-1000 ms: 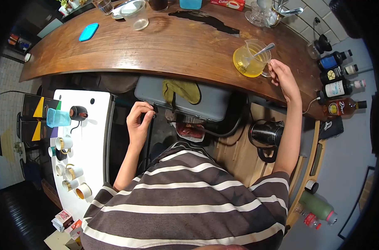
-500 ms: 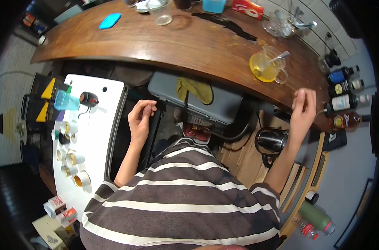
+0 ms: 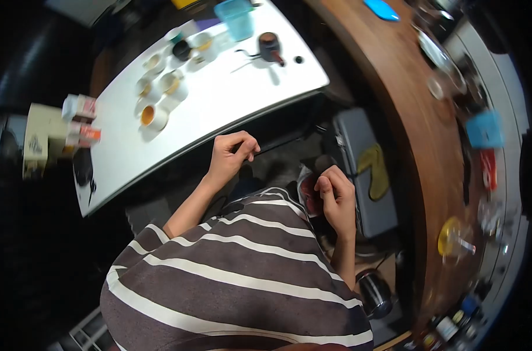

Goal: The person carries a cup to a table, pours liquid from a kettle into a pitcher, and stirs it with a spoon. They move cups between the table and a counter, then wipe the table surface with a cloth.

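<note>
My left hand (image 3: 231, 155) is in the air just in front of the white table's near edge. Its fingers are curled toward the thumb, with nothing visible in them. Lower and to the right, my right hand (image 3: 338, 199) is also loosely curled beside the grey case (image 3: 365, 210), with no object showing in it. On the white table (image 3: 201, 108) stand several white cups, the nearest a cup (image 3: 156, 119) with an orange-brown inside. A dark gooseneck kettle (image 3: 270, 47) and a translucent blue container (image 3: 235, 22) stand farther back.
To the right curves a wooden counter (image 3: 394, 88) bearing a blurred jug of yellow liquid (image 3: 453, 238) and a blue lid (image 3: 381, 9). An olive cloth item (image 3: 373, 172) lies on the case. A black electric kettle (image 3: 375, 292) is low at right. Small boxes (image 3: 81, 108) sit at left.
My view has swung left, so the white table is now ahead and the counter at right. My right hand has come away from the counter, closer to my left hand.
</note>
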Tool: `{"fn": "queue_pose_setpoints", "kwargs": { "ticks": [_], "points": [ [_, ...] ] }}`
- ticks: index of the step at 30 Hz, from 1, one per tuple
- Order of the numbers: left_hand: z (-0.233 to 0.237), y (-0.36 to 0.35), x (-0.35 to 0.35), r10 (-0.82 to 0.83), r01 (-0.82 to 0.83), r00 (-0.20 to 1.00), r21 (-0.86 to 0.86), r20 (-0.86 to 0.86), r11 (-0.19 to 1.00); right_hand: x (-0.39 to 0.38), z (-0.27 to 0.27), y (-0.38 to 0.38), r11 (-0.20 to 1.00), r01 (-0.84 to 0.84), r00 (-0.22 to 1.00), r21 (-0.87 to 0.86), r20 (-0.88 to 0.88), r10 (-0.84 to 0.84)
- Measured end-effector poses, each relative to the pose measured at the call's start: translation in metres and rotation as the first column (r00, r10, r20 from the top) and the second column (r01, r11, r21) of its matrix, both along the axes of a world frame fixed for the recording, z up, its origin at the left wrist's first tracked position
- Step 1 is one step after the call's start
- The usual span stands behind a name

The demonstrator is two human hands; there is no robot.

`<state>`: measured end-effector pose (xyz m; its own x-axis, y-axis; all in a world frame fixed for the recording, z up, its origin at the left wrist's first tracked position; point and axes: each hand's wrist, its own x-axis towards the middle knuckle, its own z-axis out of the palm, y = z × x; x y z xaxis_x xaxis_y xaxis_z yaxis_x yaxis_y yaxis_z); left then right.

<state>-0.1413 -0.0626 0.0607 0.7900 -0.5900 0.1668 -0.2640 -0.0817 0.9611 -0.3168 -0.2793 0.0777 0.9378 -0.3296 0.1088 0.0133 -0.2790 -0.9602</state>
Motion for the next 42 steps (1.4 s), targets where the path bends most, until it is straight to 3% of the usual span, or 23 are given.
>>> {"fn": "queue_pose_setpoints", "kwargs": {
  "ticks": [3,8,9,12,14,16,18,22,24,28,34,36,37,42],
  "points": [
    [-0.015,0.060,0.007,0.193,-0.193,0.981,0.008,-0.009,0.981,0.052,-0.005,0.021,0.987,-0.160,0.987,-0.009,-0.025,0.160],
    [-0.022,0.144,0.023,0.477,-0.478,0.878,-0.005,-0.032,0.878,0.117,0.011,0.076,0.956,-0.283,0.959,-0.073,-0.042,0.281],
    [-0.029,0.165,0.030,0.511,-0.510,0.859,0.041,-0.029,0.859,0.130,0.006,0.086,0.946,-0.316,0.941,-0.075,-0.152,0.303],
    [-0.046,0.202,0.062,0.662,-0.672,0.737,0.040,0.137,0.739,0.187,-0.033,0.133,0.950,-0.312,0.945,0.030,-0.090,0.314],
    [-0.061,0.238,0.078,0.687,-0.693,0.721,0.114,0.096,0.712,0.228,-0.056,0.159,0.937,-0.349,0.932,-0.022,-0.109,0.344],
    [-0.068,0.263,0.092,0.752,-0.771,0.636,0.169,0.172,0.614,0.270,-0.085,0.186,0.939,-0.342,0.939,-0.036,-0.043,0.340],
    [-0.088,0.280,0.107,0.756,-0.763,0.642,0.202,0.130,0.614,0.310,-0.114,0.209,0.950,-0.298,0.954,-0.092,-0.011,0.299],
    [-0.120,0.300,0.144,0.712,-0.740,0.672,0.223,0.204,0.634,0.368,-0.120,0.248,0.972,-0.164,0.986,-0.167,0.004,0.167],
    [-0.138,0.297,0.164,0.637,-0.719,0.689,0.221,0.346,0.659,0.388,-0.131,0.260,0.974,-0.134,0.990,-0.183,0.009,0.138],
    [-0.149,0.290,0.180,0.613,-0.702,0.705,0.230,0.356,0.674,0.403,-0.133,0.279,0.978,-0.116,0.992,-0.172,0.033,0.124],
    [-0.177,0.276,0.192,0.579,-0.683,0.725,0.277,0.373,0.676,0.416,-0.134,0.286,0.990,-0.085,0.964,-0.111,0.240,0.110],
    [-0.189,0.272,0.197,0.665,-0.740,0.668,0.213,0.333,0.637,0.411,-0.130,0.286,0.993,-0.075,0.976,-0.088,0.197,0.091],
    [-0.176,0.271,0.196,0.656,-0.746,0.666,0.297,0.355,0.596,0.406,-0.123,0.285,0.994,-0.058,0.979,-0.093,0.192,0.075],
    [-0.152,0.280,0.193,0.591,-0.632,0.772,0.179,0.234,0.754,0.374,-0.098,0.275,0.983,0.057,0.980,-0.172,0.198,-0.023]
  ]
}}
